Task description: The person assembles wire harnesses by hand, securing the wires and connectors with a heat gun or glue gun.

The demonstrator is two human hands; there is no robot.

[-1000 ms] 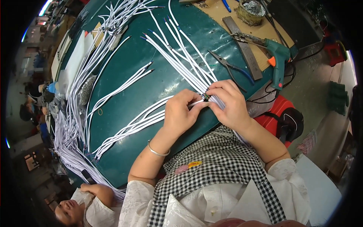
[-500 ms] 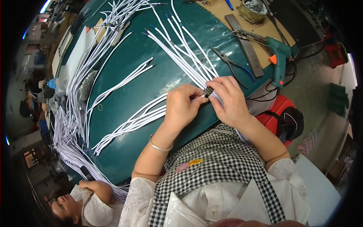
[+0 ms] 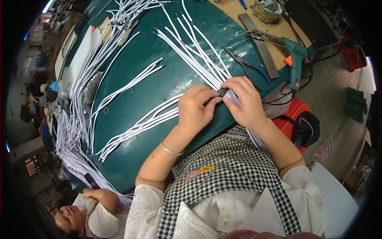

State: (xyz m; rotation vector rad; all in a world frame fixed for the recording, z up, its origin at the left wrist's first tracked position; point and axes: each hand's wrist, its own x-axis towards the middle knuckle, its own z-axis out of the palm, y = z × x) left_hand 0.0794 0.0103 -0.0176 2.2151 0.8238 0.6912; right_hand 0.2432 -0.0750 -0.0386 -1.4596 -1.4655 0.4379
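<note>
My left hand (image 3: 197,106) and my right hand (image 3: 246,99) meet near the table's front edge, fingers closed in a pinch. Between their fingertips sits a small dark part with coloured bits (image 3: 223,92); its exact kind is too small to tell. White cables (image 3: 199,65) with bare coloured wire ends fan out from there toward the far side. More white cables (image 3: 151,119) lead from behind my left hand to the left. Below my right hand a bundle of cables (image 3: 254,139) hangs over the edge.
Pliers (image 3: 246,65) lie open right of the cables, beside a flat metal bar (image 3: 258,46). A green glue gun (image 3: 294,59) rests at the right edge. A large heap of white cables (image 3: 75,135) fills the left side. Another person (image 3: 99,215) is at lower left.
Both hands have shifted slightly to the right with the small dark part, and the left fingers have moved nearer to the right ones. The cables by them moved slightly too.
</note>
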